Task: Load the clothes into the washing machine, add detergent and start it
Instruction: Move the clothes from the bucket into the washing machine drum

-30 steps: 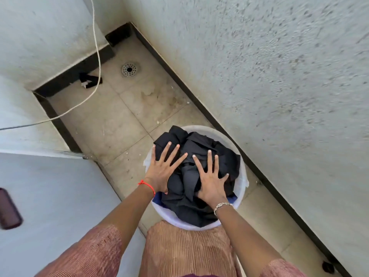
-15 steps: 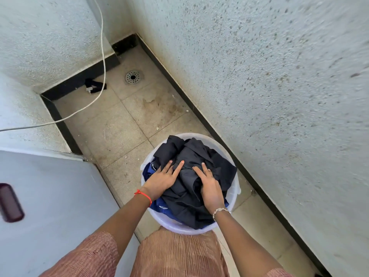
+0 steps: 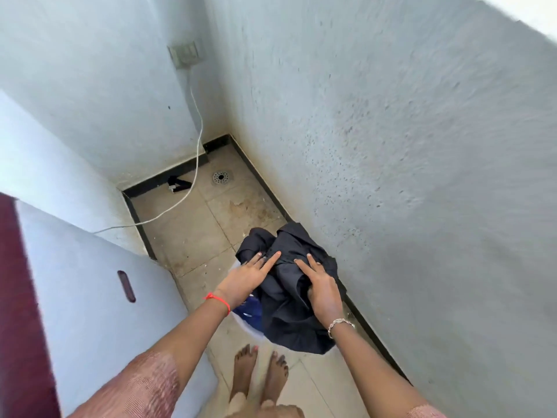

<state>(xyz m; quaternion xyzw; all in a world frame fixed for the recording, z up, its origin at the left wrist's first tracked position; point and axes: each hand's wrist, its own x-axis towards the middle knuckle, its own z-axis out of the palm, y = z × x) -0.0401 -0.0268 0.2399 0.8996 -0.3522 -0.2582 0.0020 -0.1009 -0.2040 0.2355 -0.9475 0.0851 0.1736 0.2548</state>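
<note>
Both hands, left [image 3: 247, 274] and right [image 3: 321, 289], gripped the dark clothes [image 3: 289, 292] bundled between them, above the floor [image 3: 193, 233]; the washing machine [image 3: 87, 297] stood at nine o'clock, nearer the left.

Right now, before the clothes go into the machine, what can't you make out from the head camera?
- Washing machine: only a white side and a dark red edge show; the left frame edge cuts off lid, drum and controls.
- Detergent: not in view.
- Bucket: almost hidden under the dark clothes; only a sliver of white rim shows.
- Left hand and right hand: the fabric hides how firmly the fingertips grip.
- Wall switch: too blurred to read.
</note>
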